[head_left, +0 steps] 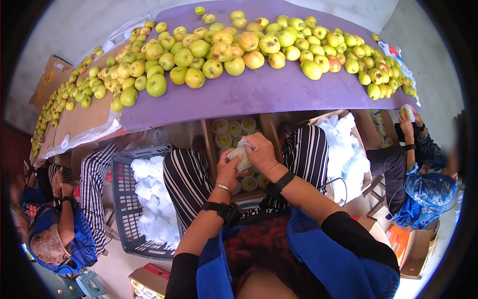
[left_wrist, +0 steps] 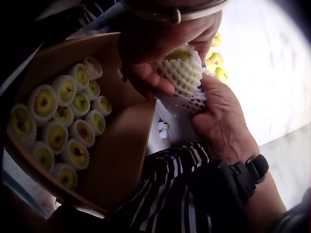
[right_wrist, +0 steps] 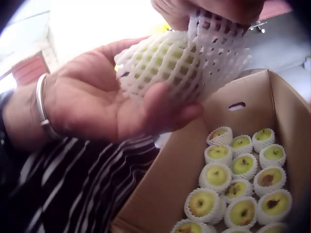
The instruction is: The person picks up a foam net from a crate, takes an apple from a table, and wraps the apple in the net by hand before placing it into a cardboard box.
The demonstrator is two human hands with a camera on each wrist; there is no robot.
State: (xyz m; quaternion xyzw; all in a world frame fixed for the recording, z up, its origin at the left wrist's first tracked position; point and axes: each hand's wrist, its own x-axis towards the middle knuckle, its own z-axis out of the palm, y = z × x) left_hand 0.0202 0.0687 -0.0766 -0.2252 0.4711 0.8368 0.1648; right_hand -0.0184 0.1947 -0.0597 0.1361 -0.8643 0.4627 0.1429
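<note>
A green apple in a white foam net (right_wrist: 163,65) lies in the left hand (right_wrist: 97,92), whose fingers and thumb curl round it. The right hand (right_wrist: 214,9) pinches the loose end of the net at the apple's side. In the head view the left hand (head_left: 229,169) and the right hand (head_left: 262,152) meet at the netted apple (head_left: 241,155) above an open cardboard box. In the left wrist view the net (left_wrist: 182,77) covers most of the apple, with the right hand (left_wrist: 226,116) at its lower end. Netted apples (left_wrist: 63,114) stand in rows in the box (left_wrist: 119,145).
Many loose apples (head_left: 224,52) are spread over a purple-covered table (head_left: 269,92) in front. A dark crate (head_left: 124,209) of white foam nets (head_left: 152,199) stands at the left, more nets (head_left: 338,144) in a box at the right. Other people sit on both sides.
</note>
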